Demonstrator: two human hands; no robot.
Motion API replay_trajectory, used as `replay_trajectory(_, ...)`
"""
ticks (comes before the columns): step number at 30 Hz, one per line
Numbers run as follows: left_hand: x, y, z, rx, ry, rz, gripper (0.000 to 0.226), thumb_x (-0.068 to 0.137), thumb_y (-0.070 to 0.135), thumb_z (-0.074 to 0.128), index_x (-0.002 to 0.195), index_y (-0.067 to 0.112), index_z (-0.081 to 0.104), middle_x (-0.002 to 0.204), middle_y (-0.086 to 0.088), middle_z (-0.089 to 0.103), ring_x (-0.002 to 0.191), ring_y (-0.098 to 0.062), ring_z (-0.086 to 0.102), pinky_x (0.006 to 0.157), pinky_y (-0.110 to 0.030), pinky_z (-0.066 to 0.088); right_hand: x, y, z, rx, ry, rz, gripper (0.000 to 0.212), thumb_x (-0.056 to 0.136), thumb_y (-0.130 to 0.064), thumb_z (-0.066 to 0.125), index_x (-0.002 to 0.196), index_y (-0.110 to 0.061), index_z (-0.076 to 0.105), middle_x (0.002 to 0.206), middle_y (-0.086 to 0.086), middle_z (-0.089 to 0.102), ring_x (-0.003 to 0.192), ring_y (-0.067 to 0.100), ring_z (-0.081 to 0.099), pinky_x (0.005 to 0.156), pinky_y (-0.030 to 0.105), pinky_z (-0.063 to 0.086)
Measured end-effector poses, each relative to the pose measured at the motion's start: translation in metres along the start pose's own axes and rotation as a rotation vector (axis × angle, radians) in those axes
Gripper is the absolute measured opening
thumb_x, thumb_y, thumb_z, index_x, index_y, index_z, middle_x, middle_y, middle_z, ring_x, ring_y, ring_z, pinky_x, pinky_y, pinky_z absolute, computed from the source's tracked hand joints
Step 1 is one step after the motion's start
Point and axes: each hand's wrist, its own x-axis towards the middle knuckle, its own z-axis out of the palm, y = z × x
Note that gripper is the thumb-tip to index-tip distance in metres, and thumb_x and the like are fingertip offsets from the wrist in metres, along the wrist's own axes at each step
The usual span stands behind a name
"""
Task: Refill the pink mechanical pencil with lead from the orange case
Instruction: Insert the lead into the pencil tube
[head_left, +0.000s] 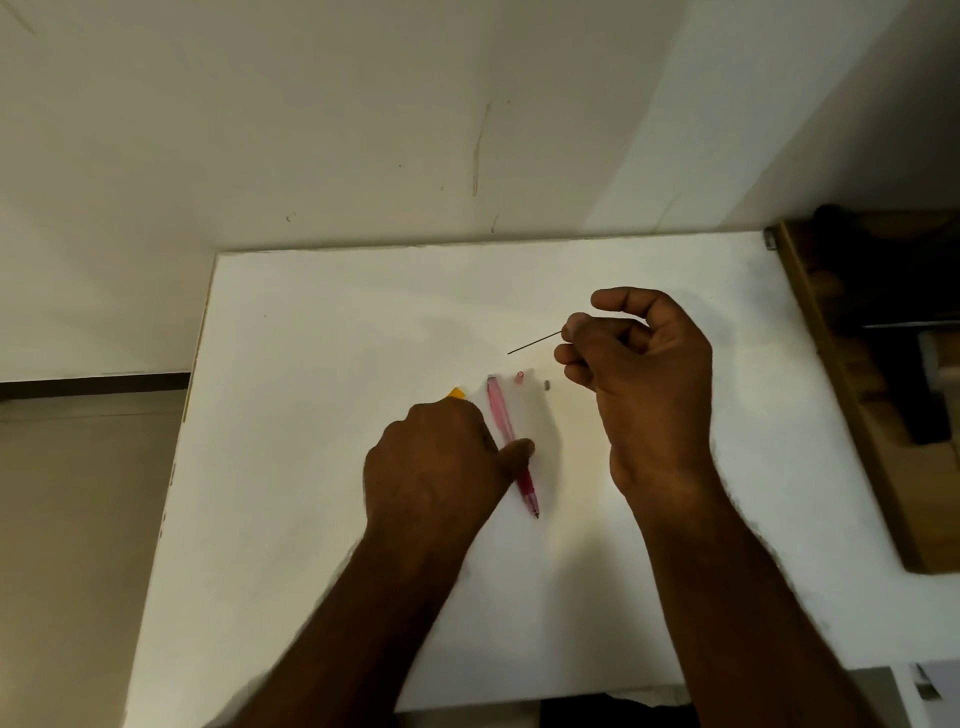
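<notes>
Near the white worktop's centre, left hand (441, 457) pins the translucent pink plastic mechanical pencil (511, 444); right hand (639, 374) pinches thin dark lead (535, 343). Orange case (457, 393) mostly hidden. Advise aligning lead squarely with barrel's open end, gently.

Two bare forearms reach in from the bottom edge, with no sleeve showing on either one up to where the picture cuts them off. The left hand (441, 457) wears no glove, ring, watch or band that can be seen. The right hand (644, 384) is likewise uncovered, its wrist plain. The fingers (576, 327) carry short nails without visible polish. A dark strip of clothing shows at the bottom edge between the arms.
</notes>
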Motion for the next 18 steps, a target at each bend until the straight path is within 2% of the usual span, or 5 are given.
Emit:
replay_trajectory(5,-0.006,0.003,-0.001,-0.056,0.015,-0.023,0.042,0.069,0.065,0.063,0.076,0.024,0.069,0.068,0.009,0.062,0.059,-0.011,0.054,0.052,-0.023,0.034,-0.002,0.0,-0.005,0.045,0.022,-0.016,0.023,0.088,-0.01,0.076,0.108,-0.015,0.066,0.084,0.007,0.077,0.07,0.019,0.078,0.064,0.024,0.06)
replay_trajectory(10,-0.012,0.001,-0.003,-0.109,0.088,-0.031,0.029,0.062,0.048,0.067,0.057,0.019,0.067,0.051,0.007,0.058,0.047,-0.006,0.051,0.044,-0.018,0.029,-0.001,0.0,-0.002,0.059,0.033,-0.015,0.024,0.087,-0.009,0.076,0.108,-0.016,0.066,0.086,0.008,0.078,0.07,0.019,0.078,0.064,0.026,0.061)
replay_trajectory(12,-0.012,-0.001,-0.002,-0.104,0.131,-0.027,0.036,0.066,0.052,0.066,0.052,0.019,0.065,0.041,0.008,0.053,0.042,-0.005,0.049,0.042,-0.017,0.026,0.0,0.001,0.001,0.046,0.029,-0.012,0.023,0.088,-0.01,0.076,0.108,-0.016,0.066,0.087,0.008,0.078,0.071,0.019,0.078,0.065,0.027,0.061)
replay_trajectory(14,-0.01,-0.002,0.001,-0.081,0.13,-0.023,0.049,0.071,0.066,0.062,0.056,0.02,0.063,0.037,0.009,0.049,0.041,-0.005,0.048,0.042,-0.017,0.024,0.0,0.002,0.004,0.034,0.022,-0.006,0.023,0.088,-0.01,0.076,0.109,-0.016,0.066,0.088,0.008,0.078,0.072,0.018,0.078,0.066,0.028,0.062)
replay_trajectory(18,-0.005,-0.011,0.004,-0.021,0.072,-0.043,0.057,0.067,0.081,0.059,0.067,0.023,0.057,0.054,0.011,0.051,0.054,-0.009,0.055,0.05,-0.022,0.036,-0.001,0.002,0.008,0.02,-0.003,-0.003,0.023,0.089,-0.01,0.075,0.108,-0.017,0.066,0.09,0.008,0.078,0.072,0.017,0.078,0.067,0.028,0.063)
